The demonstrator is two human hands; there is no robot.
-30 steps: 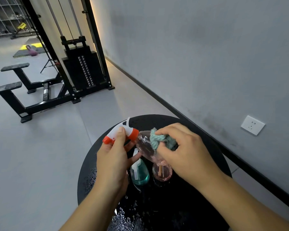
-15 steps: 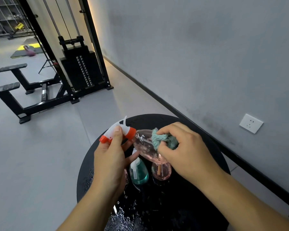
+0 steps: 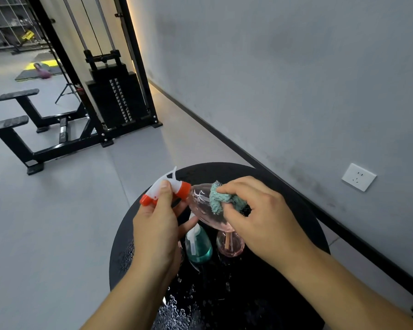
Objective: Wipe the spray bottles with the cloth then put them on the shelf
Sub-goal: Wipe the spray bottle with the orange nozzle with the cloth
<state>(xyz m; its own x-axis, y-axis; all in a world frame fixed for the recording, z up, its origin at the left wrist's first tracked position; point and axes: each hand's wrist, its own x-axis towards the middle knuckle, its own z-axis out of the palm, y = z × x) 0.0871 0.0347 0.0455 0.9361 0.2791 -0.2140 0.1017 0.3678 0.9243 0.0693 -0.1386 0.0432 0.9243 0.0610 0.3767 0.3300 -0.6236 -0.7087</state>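
Observation:
A clear pink spray bottle [image 3: 202, 204] with a white and orange trigger head lies tilted above the round black table [image 3: 303, 217]. My left hand [image 3: 156, 229] grips its trigger head and neck. My right hand [image 3: 255, 217] holds a bunched teal cloth [image 3: 218, 198] and presses it against the bottle's body. Below them a teal spray bottle [image 3: 199, 244] and another pink bottle [image 3: 230, 242] stand on the table.
Water drops [image 3: 177, 310] cover the table's near side. A grey wall with a socket [image 3: 358, 176] runs along the right. A black cable weight machine [image 3: 115, 96] and benches [image 3: 17, 120] stand on the grey floor to the left. Wire shelves [image 3: 3, 22] show far back left.
The cloth in my right hand has shifted slightly along the pink bottle's body. My left hand keeps its hold on the trigger head.

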